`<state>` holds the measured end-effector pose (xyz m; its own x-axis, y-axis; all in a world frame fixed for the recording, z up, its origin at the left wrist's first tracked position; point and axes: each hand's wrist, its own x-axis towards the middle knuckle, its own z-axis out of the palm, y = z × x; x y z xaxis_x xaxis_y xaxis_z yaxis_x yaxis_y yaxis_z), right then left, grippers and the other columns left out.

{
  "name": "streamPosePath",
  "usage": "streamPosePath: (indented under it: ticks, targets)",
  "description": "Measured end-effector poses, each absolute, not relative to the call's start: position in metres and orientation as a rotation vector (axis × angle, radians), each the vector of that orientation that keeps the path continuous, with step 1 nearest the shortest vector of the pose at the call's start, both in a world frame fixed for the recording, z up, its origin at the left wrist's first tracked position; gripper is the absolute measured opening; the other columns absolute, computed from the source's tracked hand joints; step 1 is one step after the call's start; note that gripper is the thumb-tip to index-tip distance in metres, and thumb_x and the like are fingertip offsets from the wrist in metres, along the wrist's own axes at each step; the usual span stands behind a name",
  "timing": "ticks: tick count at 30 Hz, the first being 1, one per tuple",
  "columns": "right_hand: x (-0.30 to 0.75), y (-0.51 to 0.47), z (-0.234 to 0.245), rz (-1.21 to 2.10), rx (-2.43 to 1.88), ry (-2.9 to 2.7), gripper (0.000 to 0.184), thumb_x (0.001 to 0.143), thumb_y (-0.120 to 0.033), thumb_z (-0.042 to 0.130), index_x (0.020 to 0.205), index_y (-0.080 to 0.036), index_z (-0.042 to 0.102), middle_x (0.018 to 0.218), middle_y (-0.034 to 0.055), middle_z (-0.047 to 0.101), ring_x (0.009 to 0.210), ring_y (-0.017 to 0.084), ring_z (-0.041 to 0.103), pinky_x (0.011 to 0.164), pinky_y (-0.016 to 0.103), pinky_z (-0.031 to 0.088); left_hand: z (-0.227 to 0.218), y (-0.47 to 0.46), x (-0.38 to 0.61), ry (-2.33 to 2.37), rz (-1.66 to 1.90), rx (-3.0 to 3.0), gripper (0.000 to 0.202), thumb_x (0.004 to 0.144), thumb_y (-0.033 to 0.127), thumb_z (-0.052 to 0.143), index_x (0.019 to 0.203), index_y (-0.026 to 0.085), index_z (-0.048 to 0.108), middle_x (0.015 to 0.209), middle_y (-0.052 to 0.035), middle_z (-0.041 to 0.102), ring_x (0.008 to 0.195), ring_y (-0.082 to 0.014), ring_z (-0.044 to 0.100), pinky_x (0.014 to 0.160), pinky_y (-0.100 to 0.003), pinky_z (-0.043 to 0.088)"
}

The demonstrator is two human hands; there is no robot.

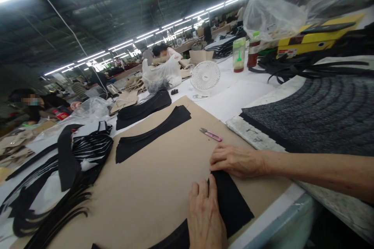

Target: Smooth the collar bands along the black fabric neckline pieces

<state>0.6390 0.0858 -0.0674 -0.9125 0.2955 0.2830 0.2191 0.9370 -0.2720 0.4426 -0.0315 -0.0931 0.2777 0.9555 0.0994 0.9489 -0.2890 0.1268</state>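
Black fabric piece [230,202] lies flat on the brown card [157,179] at the near edge of the bench [233,99]. It is a curved band, and its long axis sweeps from about 7 o'clock up toward 1 o'clock. My left hand [204,214] lies open and flat on its left edge, fingers together. My right hand [236,160] rests palm down at its top end, fingers stretched toward 9 o'clock. Neither grips anything. Pink snips [210,134] lie near my right hand at 11 o'clock. A longer black strip [152,132] curves at 10 o'clock, and a white fan [205,76] stands well beyond.
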Motion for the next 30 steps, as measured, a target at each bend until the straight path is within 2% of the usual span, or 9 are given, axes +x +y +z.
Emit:
streamPosePath:
  ticks: [9, 13, 17, 24, 30]
  targets:
    - [0.636, 0.076, -0.065, 0.481, -0.735, -2.567, 0.032, 0.095, -0.013, 0.037, 0.116, -0.015, 0.061, 0.1, 0.0103, 0.062, 0.096, 0.019, 0.057, 0.088, 0.033, 0.043, -0.102, -0.032, 0.446, 1.904, 0.24, 2.505, 0.069, 0.076, -0.005, 0.044, 0.14, 0.02, 0.044, 0.118, -0.0098, 0.057, 0.102, -0.0248, 0.05, 0.093, -0.04, 0.04]
    - [0.627, 0.063, -0.063, 0.598, -0.963, -2.444, 0.025, 0.09, -0.018, 0.05, 0.112, -0.018, 0.062, 0.1, 0.0074, 0.063, 0.096, 0.021, 0.056, 0.091, 0.036, 0.04, -0.105, -0.033, 0.448, 1.907, 0.263, 2.52, 0.07, 0.075, -0.006, 0.046, 0.14, 0.018, 0.044, 0.115, -0.0098, 0.057, 0.102, -0.0247, 0.049, 0.094, -0.04, 0.04]
    - [0.619, 0.058, -0.065, 0.639, -1.168, -2.348, 0.025, 0.084, -0.02, 0.057, 0.109, -0.019, 0.063, 0.096, 0.0055, 0.065, 0.092, 0.022, 0.057, 0.09, 0.039, 0.038, -0.108, -0.033, 0.448, 1.898, 0.292, 2.525, 0.069, 0.074, -0.004, 0.048, 0.14, 0.017, 0.045, 0.115, -0.0096, 0.057, 0.102, -0.0254, 0.048, 0.093, -0.042, 0.041]
    - [0.612, 0.054, -0.069, 0.696, -1.29, -2.257, 0.033, 0.08, -0.013, 0.056, 0.112, -0.021, 0.063, 0.085, 0.0016, 0.065, 0.083, 0.019, 0.058, 0.084, 0.035, 0.039, -0.112, -0.034, 0.45, 1.938, 0.329, 2.53, 0.067, 0.076, -0.001, 0.049, 0.14, 0.018, 0.044, 0.114, -0.0096, 0.056, 0.1, -0.025, 0.049, 0.091, -0.042, 0.043]
    - [0.604, 0.058, -0.071, 0.774, -1.407, -2.166, 0.038, 0.075, -0.009, 0.055, 0.11, -0.021, 0.064, 0.076, -0.0012, 0.065, 0.072, 0.016, 0.058, 0.069, 0.028, 0.041, -0.113, -0.036, 0.453, 1.961, 0.359, 2.524, 0.067, 0.076, -0.001, 0.051, 0.14, 0.016, 0.044, 0.108, -0.0086, 0.059, 0.099, -0.0262, 0.048, 0.09, -0.044, 0.042]
